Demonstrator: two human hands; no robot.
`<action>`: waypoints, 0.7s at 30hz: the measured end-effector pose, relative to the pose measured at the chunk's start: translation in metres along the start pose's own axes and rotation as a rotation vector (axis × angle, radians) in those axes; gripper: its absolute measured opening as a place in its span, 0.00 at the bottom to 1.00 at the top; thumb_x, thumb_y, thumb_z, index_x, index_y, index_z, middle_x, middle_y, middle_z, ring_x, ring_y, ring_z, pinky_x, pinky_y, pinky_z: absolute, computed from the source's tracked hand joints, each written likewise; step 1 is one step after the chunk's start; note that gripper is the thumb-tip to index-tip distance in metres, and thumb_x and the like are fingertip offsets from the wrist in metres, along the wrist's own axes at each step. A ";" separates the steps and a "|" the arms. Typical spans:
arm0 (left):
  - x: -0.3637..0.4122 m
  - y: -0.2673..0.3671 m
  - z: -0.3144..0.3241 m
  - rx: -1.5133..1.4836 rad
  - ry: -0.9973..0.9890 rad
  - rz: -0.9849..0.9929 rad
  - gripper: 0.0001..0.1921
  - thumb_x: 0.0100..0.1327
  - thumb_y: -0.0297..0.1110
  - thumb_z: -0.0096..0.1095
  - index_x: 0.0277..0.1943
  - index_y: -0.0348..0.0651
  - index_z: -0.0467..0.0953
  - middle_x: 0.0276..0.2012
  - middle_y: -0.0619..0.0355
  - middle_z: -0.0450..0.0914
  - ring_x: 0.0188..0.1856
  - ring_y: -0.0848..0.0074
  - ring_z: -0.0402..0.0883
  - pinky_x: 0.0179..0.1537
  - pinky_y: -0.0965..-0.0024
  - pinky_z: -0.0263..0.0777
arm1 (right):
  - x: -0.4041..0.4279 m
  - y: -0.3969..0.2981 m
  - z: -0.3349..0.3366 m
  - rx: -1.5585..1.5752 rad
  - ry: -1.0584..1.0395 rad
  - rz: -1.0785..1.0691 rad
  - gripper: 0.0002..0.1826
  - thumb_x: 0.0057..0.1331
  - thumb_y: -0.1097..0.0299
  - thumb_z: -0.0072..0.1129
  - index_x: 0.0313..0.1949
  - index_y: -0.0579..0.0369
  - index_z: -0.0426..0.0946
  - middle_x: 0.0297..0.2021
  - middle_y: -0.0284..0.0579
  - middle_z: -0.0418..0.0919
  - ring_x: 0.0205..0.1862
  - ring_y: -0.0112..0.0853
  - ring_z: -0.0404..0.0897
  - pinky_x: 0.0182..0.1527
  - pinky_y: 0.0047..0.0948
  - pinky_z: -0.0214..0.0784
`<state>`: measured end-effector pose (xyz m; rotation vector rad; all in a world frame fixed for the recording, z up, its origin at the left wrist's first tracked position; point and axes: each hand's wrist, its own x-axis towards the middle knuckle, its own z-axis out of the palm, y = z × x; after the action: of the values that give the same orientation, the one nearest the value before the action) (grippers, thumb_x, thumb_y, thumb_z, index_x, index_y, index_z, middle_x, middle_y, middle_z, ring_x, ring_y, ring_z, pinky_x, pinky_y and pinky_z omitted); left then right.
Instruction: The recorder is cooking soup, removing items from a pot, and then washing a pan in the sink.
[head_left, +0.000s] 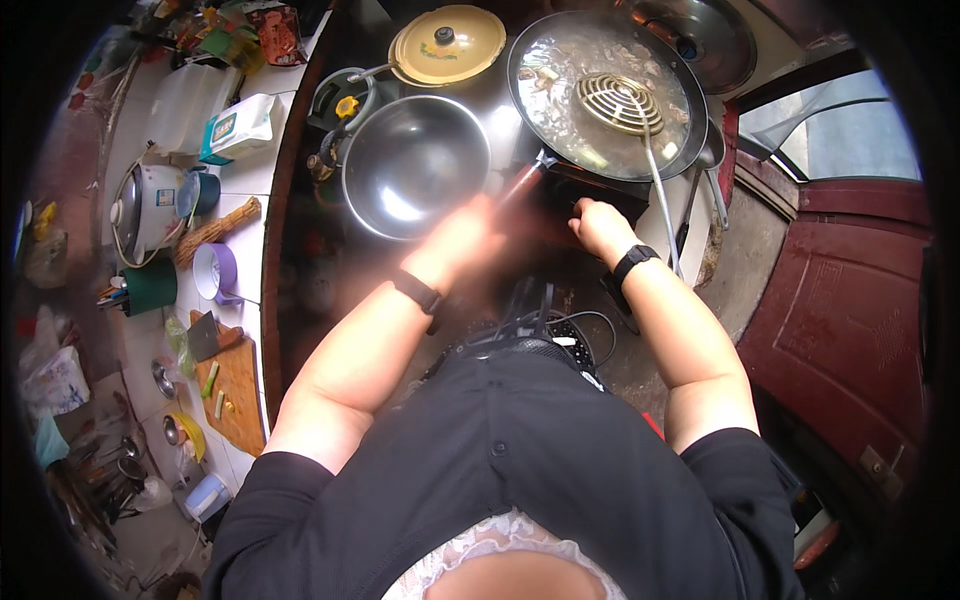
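My left hand (463, 238) is blurred by steam or haze and lies at the lower end of the wok's wooden handle (523, 182); whether its fingers close around it is unclear. The wok (517, 105) holds cloudy liquid with pieces of food. In that liquid rests a spiral wire skimmer (619, 103), its long metal handle leaning over the near right rim. My right hand (600, 225) is at the dark front of the stove (600, 191) below the wok, fingers curled; what they touch is hidden. Left of the wok stands a wide steel bowl (417, 166), near my left hand.
A yellow lidded pot (450, 45) stands behind the bowl. A metal lid (712, 45) and a ladle (712, 150) lie right of the wok. The tiled counter at left holds a rice cooker (154, 202), a purple cup (215, 271), a cleaver (204, 337) and a wooden board (236, 390).
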<state>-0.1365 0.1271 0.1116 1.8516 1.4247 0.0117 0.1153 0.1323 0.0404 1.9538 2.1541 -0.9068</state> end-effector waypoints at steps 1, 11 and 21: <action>0.000 -0.001 0.000 0.002 -0.004 0.012 0.24 0.59 0.36 0.65 0.51 0.32 0.65 0.38 0.35 0.79 0.45 0.47 0.79 0.47 0.55 0.71 | 0.006 0.002 0.008 0.000 -0.004 0.004 0.16 0.61 0.60 0.58 0.43 0.58 0.76 0.37 0.57 0.81 0.44 0.48 0.80 0.47 0.42 0.73; 0.003 -0.003 -0.004 -0.016 -0.091 0.042 0.24 0.60 0.37 0.64 0.51 0.32 0.63 0.36 0.34 0.79 0.43 0.45 0.79 0.45 0.54 0.72 | 0.049 0.017 0.051 -0.372 0.017 0.187 0.16 0.63 0.69 0.42 0.37 0.54 0.83 0.40 0.51 0.83 0.43 0.43 0.83 0.40 0.41 0.75; -0.002 0.000 -0.008 -0.065 -0.069 0.038 0.25 0.59 0.37 0.64 0.52 0.32 0.62 0.36 0.34 0.79 0.42 0.44 0.80 0.44 0.53 0.72 | 0.057 0.011 0.041 -0.195 -0.027 0.349 0.20 0.66 0.59 0.38 0.40 0.49 0.83 0.46 0.48 0.81 0.49 0.43 0.80 0.49 0.42 0.72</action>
<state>-0.1409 0.1299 0.1180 1.8089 1.3266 0.0126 0.1022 0.1628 -0.0230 2.1075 1.7315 -0.6351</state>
